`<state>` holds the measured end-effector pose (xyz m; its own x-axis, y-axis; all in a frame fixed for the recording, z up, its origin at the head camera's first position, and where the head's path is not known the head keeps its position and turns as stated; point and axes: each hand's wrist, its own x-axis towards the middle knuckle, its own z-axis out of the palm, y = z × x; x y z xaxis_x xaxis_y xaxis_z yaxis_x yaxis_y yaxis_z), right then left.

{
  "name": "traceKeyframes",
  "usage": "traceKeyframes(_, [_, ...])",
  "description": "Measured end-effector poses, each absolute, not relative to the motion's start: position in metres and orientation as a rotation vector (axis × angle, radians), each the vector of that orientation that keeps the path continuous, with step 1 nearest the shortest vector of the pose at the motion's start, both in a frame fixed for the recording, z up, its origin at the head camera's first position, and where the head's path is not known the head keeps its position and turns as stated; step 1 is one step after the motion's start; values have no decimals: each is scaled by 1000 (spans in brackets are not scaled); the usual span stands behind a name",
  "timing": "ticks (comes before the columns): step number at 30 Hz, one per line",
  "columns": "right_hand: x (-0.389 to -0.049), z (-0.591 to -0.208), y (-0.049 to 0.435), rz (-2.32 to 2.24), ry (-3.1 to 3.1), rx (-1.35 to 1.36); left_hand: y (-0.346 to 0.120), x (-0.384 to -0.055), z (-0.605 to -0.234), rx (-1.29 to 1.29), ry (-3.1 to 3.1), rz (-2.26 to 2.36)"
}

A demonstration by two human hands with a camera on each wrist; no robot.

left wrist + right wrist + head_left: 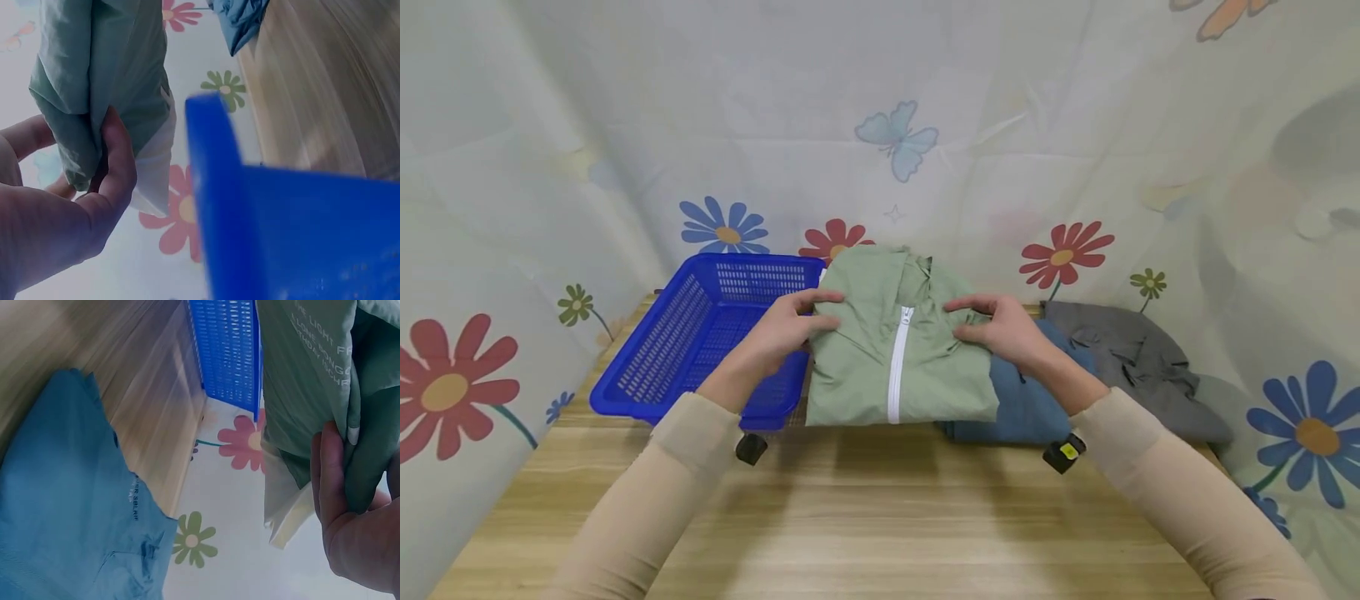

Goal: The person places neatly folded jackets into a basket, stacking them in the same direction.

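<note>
A folded green jacket is held by two hands above a wooden table, and its shadow is cast on the boards below. A white zip is seen on its front, running from the collar down toward six o'clock. At the nine o'clock edge, the jacket is gripped by the left hand; at the three o'clock edge, it is gripped by the right hand. In both wrist views the folded cloth is seen pinched between thumb and fingers, so each hand is closed only as far as the thickness of the layers permits.

From the jacket, a blue plastic basket with perforated walls is placed at nine o'clock, just beside it. At four o'clock a blue garment is laid on the table, partly covered from sight by the jacket and the right arm. At three o'clock, farther out, a crumpled grey garment is found. In the right wrist view, white lettering is printed on the jacket's underside, but it cannot be read completely. Toward twelve o'clock, the table is bordered by a pale curtain decorated with flowers.
</note>
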<state>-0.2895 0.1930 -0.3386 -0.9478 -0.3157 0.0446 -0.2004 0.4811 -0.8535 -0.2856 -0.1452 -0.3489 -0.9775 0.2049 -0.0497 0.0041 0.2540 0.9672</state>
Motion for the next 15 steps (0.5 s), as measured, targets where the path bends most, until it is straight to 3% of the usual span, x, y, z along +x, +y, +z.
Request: traceKeyframes(15, [-289,-328,155,-1596,2524,-457,-186,-290,-336,246,2366,1754])
